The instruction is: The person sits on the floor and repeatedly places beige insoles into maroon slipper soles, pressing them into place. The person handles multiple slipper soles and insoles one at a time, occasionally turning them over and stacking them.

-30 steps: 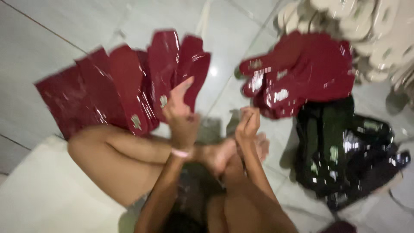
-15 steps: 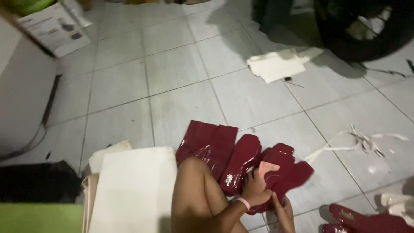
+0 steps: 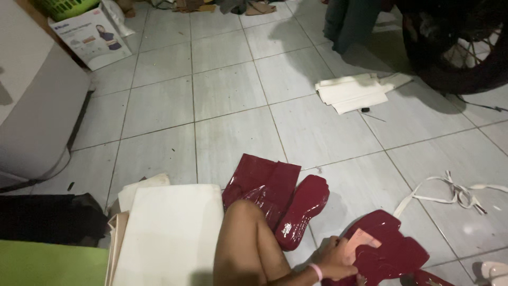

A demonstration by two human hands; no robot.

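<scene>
As the person sits on the tiled floor [image 3: 233, 100] | left hand [image 3: 334, 260] fingers grip a glossy dark-red sole cutout [image 3: 389, 249] low at frame's bottom | right hand unseen | more red pieces [image 3: 275, 193] beside knee [image 3: 243, 222]

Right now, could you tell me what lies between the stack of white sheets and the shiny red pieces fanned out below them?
In the head view, only bare grey floor tile separates the white sheets from the red pieces.

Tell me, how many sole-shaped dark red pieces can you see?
2, maybe more: one sole-shaped piece lies on the tiles beside the knee; one in the hand tops a red stack that may hide others.
</scene>
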